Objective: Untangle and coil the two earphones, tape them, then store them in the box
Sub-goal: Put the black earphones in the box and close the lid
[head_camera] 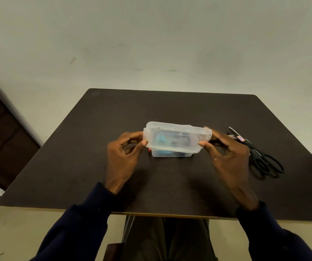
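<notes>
Between the two hands, a clear plastic lid (175, 136) sits tilted over the open box (172, 153), which rests on the dark tabletop (76, 166). The left hand (125, 153) pinches the lid's near-left corner with thumb and fingertips. The right hand (226, 153) pinches the opposite end the same way, its other fingers loosely curled. Through the plastic, the earphones (162, 139) show as a teal bundle and a darker one inside the box. Whether they are taped cannot be told.

The lid looks light, thin and somewhat flexible, so it would probably bow if squeezed hard. Its smooth surface may also slip under a loose pinch. Holding it at the two short ends, as now, seems the steadiest way to line it up. The box itself is likely light enough to skid when pressed, so even downward pressure at both ends should seat it. Black scissors (260, 155) lie just beyond the right hand.
</notes>
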